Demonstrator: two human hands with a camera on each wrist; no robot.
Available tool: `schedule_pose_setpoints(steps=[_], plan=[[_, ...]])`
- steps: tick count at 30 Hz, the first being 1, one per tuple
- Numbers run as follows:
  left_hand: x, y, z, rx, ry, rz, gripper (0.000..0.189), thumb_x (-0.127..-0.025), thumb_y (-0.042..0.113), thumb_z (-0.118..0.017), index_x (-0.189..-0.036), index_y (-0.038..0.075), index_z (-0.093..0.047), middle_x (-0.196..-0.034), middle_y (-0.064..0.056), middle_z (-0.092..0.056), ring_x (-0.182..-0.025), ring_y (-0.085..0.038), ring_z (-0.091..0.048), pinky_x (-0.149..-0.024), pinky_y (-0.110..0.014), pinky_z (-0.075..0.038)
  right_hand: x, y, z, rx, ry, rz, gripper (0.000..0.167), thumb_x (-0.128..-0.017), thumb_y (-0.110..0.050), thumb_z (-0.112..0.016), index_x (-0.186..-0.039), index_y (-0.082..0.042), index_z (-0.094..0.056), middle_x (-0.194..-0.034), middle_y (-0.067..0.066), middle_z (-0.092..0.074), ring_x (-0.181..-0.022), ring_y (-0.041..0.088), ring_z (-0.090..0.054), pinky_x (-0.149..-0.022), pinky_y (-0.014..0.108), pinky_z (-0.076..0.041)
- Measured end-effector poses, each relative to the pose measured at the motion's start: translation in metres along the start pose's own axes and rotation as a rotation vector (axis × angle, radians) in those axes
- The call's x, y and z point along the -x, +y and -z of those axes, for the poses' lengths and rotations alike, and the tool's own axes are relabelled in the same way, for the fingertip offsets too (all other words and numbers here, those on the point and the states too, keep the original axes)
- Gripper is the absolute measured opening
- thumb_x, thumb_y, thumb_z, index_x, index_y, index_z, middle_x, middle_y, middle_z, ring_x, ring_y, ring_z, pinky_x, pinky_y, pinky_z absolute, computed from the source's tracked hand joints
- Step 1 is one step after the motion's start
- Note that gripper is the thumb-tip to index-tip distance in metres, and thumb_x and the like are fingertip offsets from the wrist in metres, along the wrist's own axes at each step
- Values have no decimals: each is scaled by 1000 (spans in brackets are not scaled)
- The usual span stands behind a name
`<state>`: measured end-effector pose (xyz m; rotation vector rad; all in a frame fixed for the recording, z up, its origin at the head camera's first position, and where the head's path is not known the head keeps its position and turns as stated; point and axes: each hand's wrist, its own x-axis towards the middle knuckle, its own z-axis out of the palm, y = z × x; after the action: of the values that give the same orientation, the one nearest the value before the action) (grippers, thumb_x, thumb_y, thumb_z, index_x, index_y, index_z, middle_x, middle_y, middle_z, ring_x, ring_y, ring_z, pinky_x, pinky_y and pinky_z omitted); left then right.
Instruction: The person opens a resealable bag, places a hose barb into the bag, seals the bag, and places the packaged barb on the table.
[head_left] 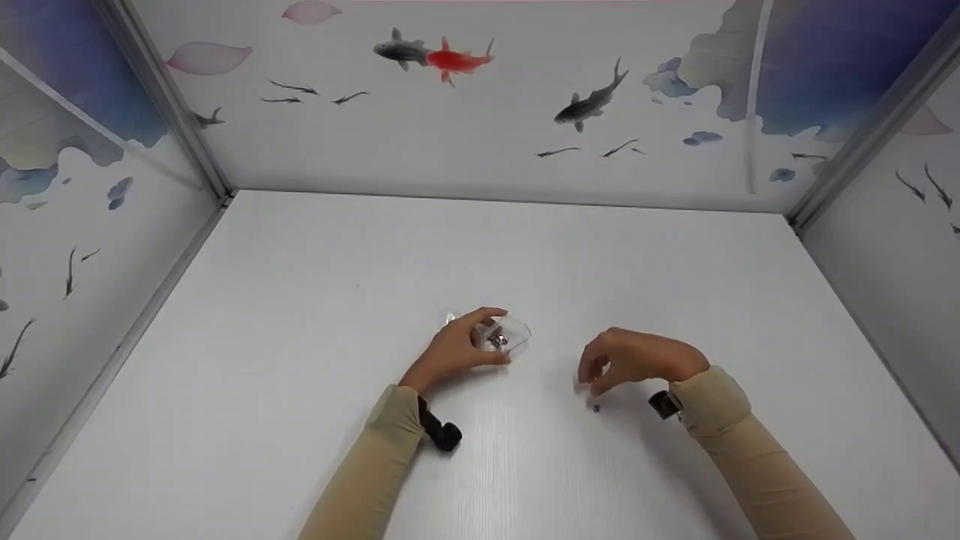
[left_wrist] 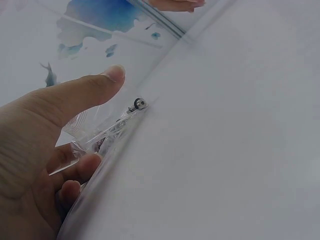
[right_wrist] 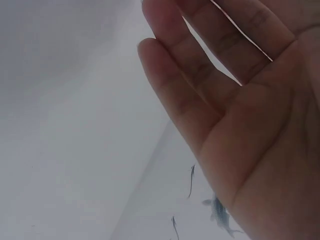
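My left hand [head_left: 454,346] curls its thumb and fingers round a clear plastic container [head_left: 517,335] on the white table. Small shiny metal parts [head_left: 497,340] lie inside it. In the left wrist view, a small round metal piece with a dark ring [left_wrist: 140,103] shows past the left thumb, beside crinkled clear plastic [left_wrist: 107,137]. Over the table to the right, my right hand [head_left: 634,356] points its bent fingers downward. A tiny dark metal piece [head_left: 596,409] lies just below its fingertips. The right wrist view shows the palm and several extended fingers [right_wrist: 175,90] with nothing held against them.
White panels printed with fish and leaves enclose the table [head_left: 300,450] at the back and both sides. Grey metal corner posts [head_left: 172,97] stand at the back. A black camera mount [head_left: 442,433] sits on the left wrist, another [head_left: 664,405] on the right.
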<state>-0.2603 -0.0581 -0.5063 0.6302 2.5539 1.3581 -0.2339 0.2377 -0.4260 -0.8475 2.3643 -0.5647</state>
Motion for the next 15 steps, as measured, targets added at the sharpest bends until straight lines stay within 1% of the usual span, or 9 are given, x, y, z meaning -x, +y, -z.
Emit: schedule_pose_setpoints(steps=[7,15], plan=[[0,0,1,-2,2,-10,69,-75,40,-80,-137,28,-52,-123,5,-61,-79,-12,-51,-74,-29,-41,4,2,-9,19,-41,-74,14,-76,-14,-81,-86,-23,-75,-86,-12,-68,-82,9,-57,-74,28,-48],[0,1,0,-10,1,-7,69,-75,40,-80,-137,30,-51,-123,5,-60,-80,-12,-51,-75,-29,-41,3,7,-17,-11,-59,-77,18,-74,-7,-81,-82,-21,-74,-84,-11,-68,-79,8,-59,-72,26,-50]])
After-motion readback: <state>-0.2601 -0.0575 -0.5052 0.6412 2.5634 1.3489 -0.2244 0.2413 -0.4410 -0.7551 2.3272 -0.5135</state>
